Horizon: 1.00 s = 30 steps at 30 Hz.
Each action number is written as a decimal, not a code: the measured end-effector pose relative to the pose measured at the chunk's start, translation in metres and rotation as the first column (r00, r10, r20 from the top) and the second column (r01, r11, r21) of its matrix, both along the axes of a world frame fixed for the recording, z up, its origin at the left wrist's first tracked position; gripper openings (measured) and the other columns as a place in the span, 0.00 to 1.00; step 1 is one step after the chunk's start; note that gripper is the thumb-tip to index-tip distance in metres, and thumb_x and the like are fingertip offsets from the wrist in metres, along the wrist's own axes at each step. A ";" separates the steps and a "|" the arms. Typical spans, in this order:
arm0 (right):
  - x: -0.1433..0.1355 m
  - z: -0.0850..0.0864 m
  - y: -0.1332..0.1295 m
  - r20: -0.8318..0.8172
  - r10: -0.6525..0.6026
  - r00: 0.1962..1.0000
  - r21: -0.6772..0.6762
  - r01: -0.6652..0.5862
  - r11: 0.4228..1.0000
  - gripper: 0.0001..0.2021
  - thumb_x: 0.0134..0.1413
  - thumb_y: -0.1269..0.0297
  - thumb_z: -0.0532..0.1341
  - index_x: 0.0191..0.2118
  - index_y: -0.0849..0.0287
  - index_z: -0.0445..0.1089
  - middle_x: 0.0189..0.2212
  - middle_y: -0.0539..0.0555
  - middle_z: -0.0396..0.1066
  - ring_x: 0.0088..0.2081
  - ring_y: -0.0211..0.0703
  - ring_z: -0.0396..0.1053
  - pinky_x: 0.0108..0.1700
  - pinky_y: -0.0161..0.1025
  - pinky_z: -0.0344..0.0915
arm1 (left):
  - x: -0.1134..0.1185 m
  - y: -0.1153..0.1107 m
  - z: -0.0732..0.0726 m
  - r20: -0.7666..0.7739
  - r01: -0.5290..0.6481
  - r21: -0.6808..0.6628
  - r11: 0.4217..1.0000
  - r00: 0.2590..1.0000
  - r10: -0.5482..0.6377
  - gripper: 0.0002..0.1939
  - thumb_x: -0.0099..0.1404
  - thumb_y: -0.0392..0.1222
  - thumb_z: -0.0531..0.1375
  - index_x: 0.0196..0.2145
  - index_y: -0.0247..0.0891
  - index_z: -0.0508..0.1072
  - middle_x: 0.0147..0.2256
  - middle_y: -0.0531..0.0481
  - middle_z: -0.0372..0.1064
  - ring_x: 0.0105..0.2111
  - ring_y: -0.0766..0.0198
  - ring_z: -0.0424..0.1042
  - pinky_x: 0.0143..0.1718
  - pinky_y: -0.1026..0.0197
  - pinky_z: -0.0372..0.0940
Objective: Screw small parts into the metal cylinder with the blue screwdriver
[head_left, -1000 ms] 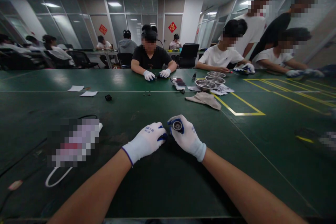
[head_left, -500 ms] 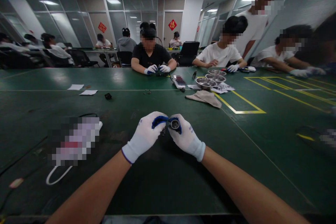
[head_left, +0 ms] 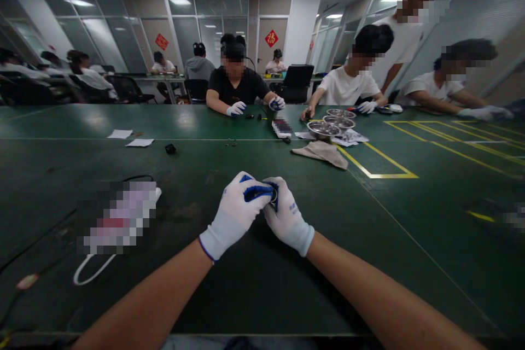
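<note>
My right hand (head_left: 287, 212), in a white glove with a blue palm, is closed around a small round, dark cup-shaped part (head_left: 274, 194) with a metal rim. My left hand (head_left: 241, 208), gloved the same way, reaches over that part with thumb and fingers pinched together at its opening. The gloves touch each other above the table's middle. Most of the part is hidden behind my fingers, and what the left fingertips hold, if anything, cannot be made out.
On the green table (head_left: 197, 290), a pale blurred-out device with a cord loop (head_left: 95, 272) lies left. A small black piece (head_left: 170, 149), a cloth (head_left: 322, 154) and metal bowls (head_left: 324, 130) lie farther off. Co-workers sit across, one in a black shirt (head_left: 235, 87).
My left hand has moved right, onto the round part, covering its opening. Small dark pieces seen below the left fingers are now hidden. Across the table, a co-worker's hands have moved apart.
</note>
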State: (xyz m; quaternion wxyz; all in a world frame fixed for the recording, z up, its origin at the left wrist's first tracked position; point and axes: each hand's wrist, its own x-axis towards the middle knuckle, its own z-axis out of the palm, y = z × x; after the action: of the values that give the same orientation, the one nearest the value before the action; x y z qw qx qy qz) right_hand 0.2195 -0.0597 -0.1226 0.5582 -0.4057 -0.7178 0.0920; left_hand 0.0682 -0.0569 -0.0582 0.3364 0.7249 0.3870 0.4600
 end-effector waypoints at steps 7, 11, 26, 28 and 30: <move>-0.005 -0.008 0.001 0.052 -0.076 0.996 0.034 0.074 0.997 0.24 0.56 0.75 0.58 0.59 0.57 0.60 0.47 0.61 0.70 0.48 0.54 0.72 0.52 0.56 0.73 | 0.008 -0.001 -0.001 0.081 0.004 -0.118 0.993 0.997 0.005 0.04 0.58 0.33 0.67 0.28 0.38 0.75 0.32 0.54 0.71 0.35 0.63 0.76 0.39 0.60 0.72; -0.005 -0.009 0.001 0.075 -0.103 0.992 0.044 0.099 0.994 0.25 0.56 0.74 0.58 0.60 0.57 0.61 0.48 0.62 0.71 0.49 0.56 0.72 0.53 0.58 0.72 | 0.008 0.002 -0.001 0.031 -0.025 -0.155 0.988 0.999 0.031 0.04 0.58 0.34 0.67 0.28 0.38 0.74 0.31 0.54 0.72 0.35 0.62 0.77 0.39 0.58 0.72; -0.001 0.001 -0.001 -0.068 -0.119 0.991 -0.092 0.113 0.989 0.21 0.60 0.68 0.58 0.58 0.57 0.61 0.48 0.62 0.70 0.50 0.54 0.72 0.55 0.55 0.71 | -0.012 0.012 0.002 -0.124 0.022 0.008 1.000 0.992 -0.021 0.12 0.69 0.38 0.58 0.47 0.39 0.78 0.45 0.46 0.77 0.46 0.56 0.77 0.51 0.52 0.73; 0.004 0.003 -0.001 -0.114 -0.121 0.986 -0.103 0.109 0.989 0.16 0.63 0.66 0.56 0.56 0.57 0.62 0.47 0.61 0.70 0.49 0.52 0.72 0.55 0.53 0.71 | -0.016 0.019 -0.003 -0.216 -0.047 0.034 0.998 0.975 0.053 0.12 0.69 0.37 0.58 0.47 0.39 0.78 0.46 0.45 0.77 0.48 0.54 0.77 0.54 0.50 0.71; 0.010 0.005 0.000 -0.151 -0.144 0.978 -0.133 0.124 0.983 0.13 0.65 0.64 0.56 0.53 0.56 0.63 0.45 0.59 0.71 0.47 0.50 0.72 0.54 0.52 0.71 | -0.020 0.023 -0.007 -0.403 -0.048 0.045 0.998 0.913 0.062 0.11 0.68 0.37 0.60 0.45 0.39 0.80 0.45 0.44 0.77 0.48 0.53 0.77 0.54 0.49 0.71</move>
State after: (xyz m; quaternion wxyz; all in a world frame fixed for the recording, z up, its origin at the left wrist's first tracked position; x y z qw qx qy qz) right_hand 0.2292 -0.0596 -0.1181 0.5929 -0.4780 -0.6348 0.1303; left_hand 0.0483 -0.0341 -0.0657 0.2236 0.7988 0.4604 0.3163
